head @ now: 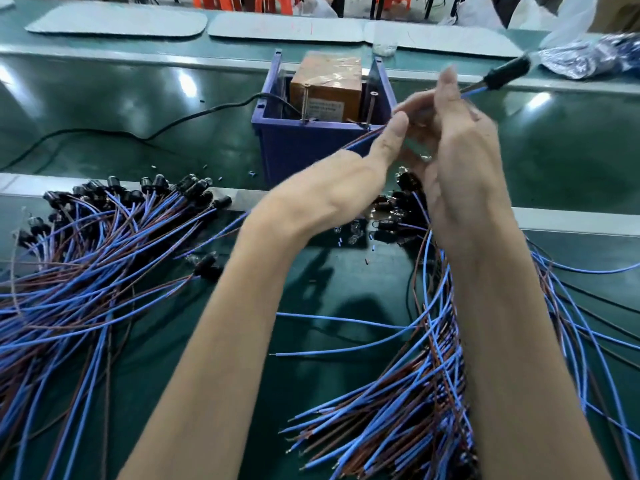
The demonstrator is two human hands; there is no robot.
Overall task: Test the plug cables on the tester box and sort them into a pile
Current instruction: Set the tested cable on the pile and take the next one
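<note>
From where I stand, both hands are raised just over the tester box [294,154], working one plug cable [507,74]. Its black plug sticks out up and to the right, beyond the right hand [464,161]. Its blue and brown leads run down-left into the left hand [346,178], which seems to pinch them between thumb and fingers. The right hand shows me only its back, fingers mostly upright and blurred, so I cannot tell whether it grips the cable. The bare lead ends are hidden from me. I'd judge the leads are meant for the two upright screw posts [304,105] beside the brown block [325,95], so keep fingertips on the insulation, splay the ends apart, and touch one to each post. Then lay the cable plug-first on the left heap [104,237], apart from the right heap [426,375] on the counter [138,105].
</note>
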